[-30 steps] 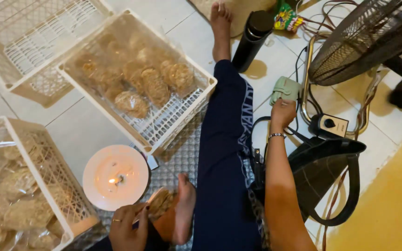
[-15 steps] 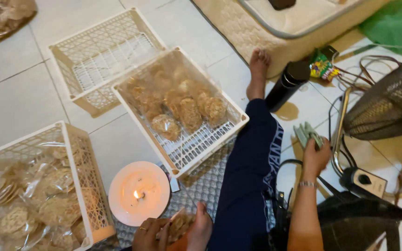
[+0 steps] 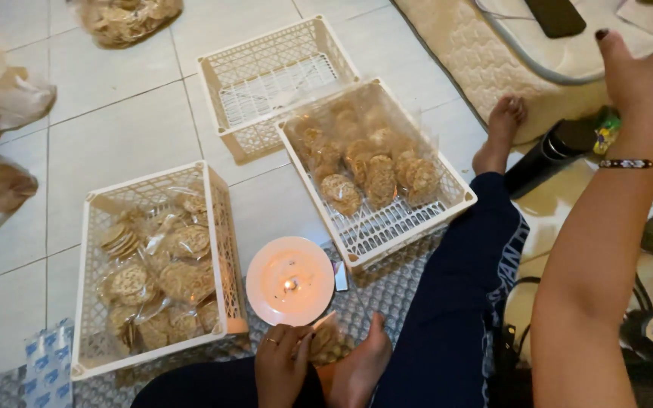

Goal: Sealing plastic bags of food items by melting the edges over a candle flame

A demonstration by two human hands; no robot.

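Clear plastic on the cracker packet (image 3: pixel 325 341) that the left hand (image 3: pixel 281 366) is pinching could be scorching against the candle flame (image 3: pixel 290 285), while the right hand (image 3: pixel 636 72) is lifting away, spread.

Navy trousers (image 3: pixel 462 302), beaded bracelet (image 3: pixel 636 163) on right wrist, ring (image 3: pixel 270 341) on left finger

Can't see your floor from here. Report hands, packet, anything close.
Left hand gripping small cracker packet at lit candle plate. Right hand raised, open, empty. Foot touching packet; filled crate alongside.
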